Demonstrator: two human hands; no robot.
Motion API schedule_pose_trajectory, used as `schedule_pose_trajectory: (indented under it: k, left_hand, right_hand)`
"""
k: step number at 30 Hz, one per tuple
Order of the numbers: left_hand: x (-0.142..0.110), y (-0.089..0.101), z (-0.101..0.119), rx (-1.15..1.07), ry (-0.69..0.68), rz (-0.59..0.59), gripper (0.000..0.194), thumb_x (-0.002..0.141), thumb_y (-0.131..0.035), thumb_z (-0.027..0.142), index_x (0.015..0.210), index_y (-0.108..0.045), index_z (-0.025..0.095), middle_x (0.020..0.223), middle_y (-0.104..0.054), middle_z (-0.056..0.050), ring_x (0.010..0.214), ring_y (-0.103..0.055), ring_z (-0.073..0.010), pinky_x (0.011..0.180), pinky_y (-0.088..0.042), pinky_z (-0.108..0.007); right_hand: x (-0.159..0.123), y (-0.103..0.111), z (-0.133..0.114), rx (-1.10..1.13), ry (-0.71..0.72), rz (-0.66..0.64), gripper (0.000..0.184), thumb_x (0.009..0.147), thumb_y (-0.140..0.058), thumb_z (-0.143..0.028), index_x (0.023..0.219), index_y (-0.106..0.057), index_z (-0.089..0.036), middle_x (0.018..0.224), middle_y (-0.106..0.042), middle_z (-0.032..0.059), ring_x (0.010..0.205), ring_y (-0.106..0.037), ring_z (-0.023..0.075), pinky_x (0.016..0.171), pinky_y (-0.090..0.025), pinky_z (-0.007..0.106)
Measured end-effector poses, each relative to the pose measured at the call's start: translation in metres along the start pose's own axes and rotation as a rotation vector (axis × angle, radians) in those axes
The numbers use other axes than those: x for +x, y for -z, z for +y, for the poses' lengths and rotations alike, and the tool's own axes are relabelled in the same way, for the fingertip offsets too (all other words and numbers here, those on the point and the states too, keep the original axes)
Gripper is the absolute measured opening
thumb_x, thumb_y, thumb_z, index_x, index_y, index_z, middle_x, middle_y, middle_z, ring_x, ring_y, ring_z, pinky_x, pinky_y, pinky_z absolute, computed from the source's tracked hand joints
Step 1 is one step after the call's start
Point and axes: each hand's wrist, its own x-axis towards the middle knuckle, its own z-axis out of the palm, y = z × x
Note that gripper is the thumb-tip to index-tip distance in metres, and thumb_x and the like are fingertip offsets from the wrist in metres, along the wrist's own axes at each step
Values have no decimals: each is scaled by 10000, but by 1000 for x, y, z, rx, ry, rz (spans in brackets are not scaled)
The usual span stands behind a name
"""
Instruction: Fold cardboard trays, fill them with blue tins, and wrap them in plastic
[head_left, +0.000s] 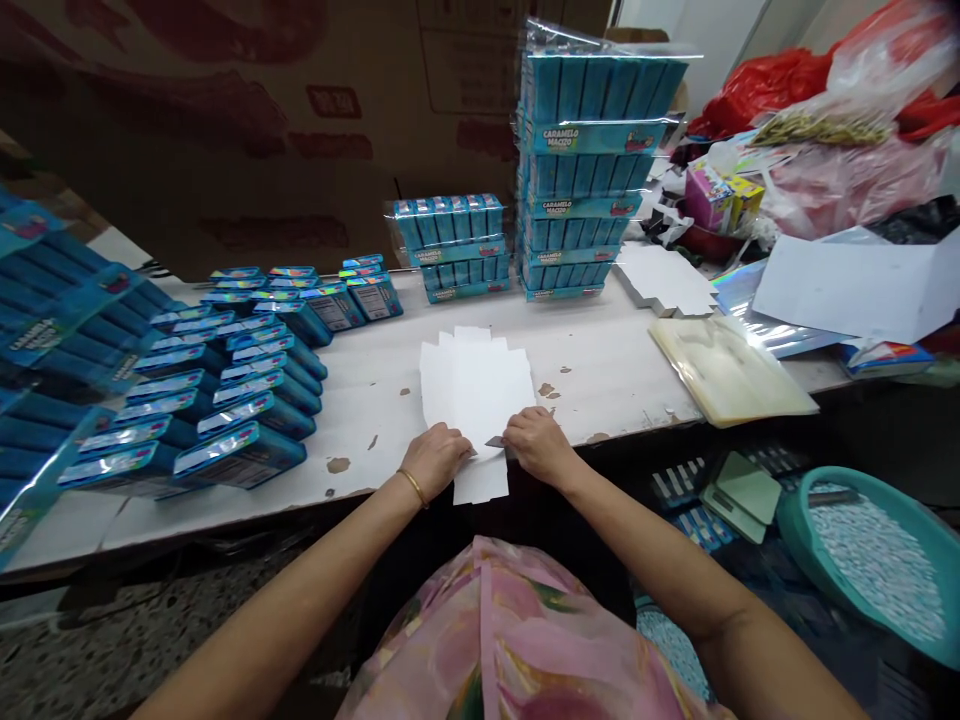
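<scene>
A white die-cut cardboard blank [480,375] lies flat on the table in front of me, its near end jutting over the edge. My left hand [436,460], a gold bangle on the wrist, is closed in a pinch at the blank's near left corner. At the near right corner, my right hand [538,445] pinches a small flap that looks bent up and greyish. Both thumbs point inward along the near part of the blank. My fingertips partly cover the flaps.
Rows of small blue boxes [247,450] stand on the left. Wrapped blue packs form a short stack [461,245] and a tall stack [566,175] behind. More white blanks [667,278] and clear plastic sheets [724,370] lie right. Below is a teal basin [802,520] of small wrapped pieces.
</scene>
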Motion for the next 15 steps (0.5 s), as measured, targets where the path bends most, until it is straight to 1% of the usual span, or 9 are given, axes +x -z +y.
schedule_pose_trajectory:
  k: [3,5,7,9,10,12,13,14,15]
  left_hand:
    - [4,-1,6,24,40,7,250,819,-440,292,980,-625,247,833,-661,-37,823,-538,-197,615,-390,-264]
    - [7,1,11,59,27,-19,249,825,-417,303,925,-641,259,811,-661,-28,819,-545,-202,593,-386,-261]
    - [10,3,14,81,30,-40,272,830,-392,312,834,-658,258,805,-661,-25,812,-553,-205,573,-382,-259]
    - [12,6,15,73,52,-53,283,828,-382,313,812,-658,254,828,-664,-22,802,-565,-202,574,-387,-261]
    - [12,7,15,61,57,-60,280,825,-383,313,819,-657,252,841,-665,-23,796,-571,-199,582,-392,-263]
    - [13,9,15,36,47,-73,269,814,-394,311,828,-655,246,851,-668,-27,791,-582,-195,609,-400,-269]
    - [14,10,14,26,42,-80,262,808,-401,307,833,-654,245,852,-669,-31,793,-585,-194,621,-402,-270]
    - [14,11,14,20,36,-87,256,802,-407,301,836,-655,244,854,-670,-34,795,-588,-195,627,-402,-271]
    - [15,12,13,16,28,-97,253,795,-412,295,834,-658,245,852,-671,-38,796,-591,-196,629,-401,-270]
  right_hand:
    - [18,1,-9,-109,165,-105,188,798,-444,-108,704,-605,-136,721,-579,58,755,-473,175,726,-339,336]
    - [25,0,-10,-130,221,-133,188,801,-436,-112,718,-604,-127,722,-577,63,758,-481,182,735,-352,347]
    - [25,0,-11,-134,229,-136,211,818,-412,-115,741,-607,-123,744,-585,70,805,-498,187,792,-359,359]
    - [16,4,-12,-110,232,-94,201,838,-416,-173,848,-610,-120,879,-601,89,964,-484,206,911,-317,386]
    - [10,6,-14,-86,227,-60,223,837,-444,-246,941,-594,-119,1005,-584,103,1077,-431,230,970,-269,415]
    - [-7,7,-18,-29,192,9,459,768,-528,-423,1121,-511,-129,1261,-440,118,1246,-238,302,1021,-172,508]
    - [-16,5,-21,-4,167,35,565,723,-564,-470,1172,-471,-141,1337,-355,112,1279,-145,334,1016,-148,553]
    - [-23,2,-23,17,150,60,589,703,-587,-461,1189,-456,-154,1372,-304,99,1292,-83,349,1009,-146,578]
    - [-28,-4,-24,38,146,90,529,717,-590,-402,1175,-469,-166,1381,-294,85,1299,-51,343,1007,-167,577]
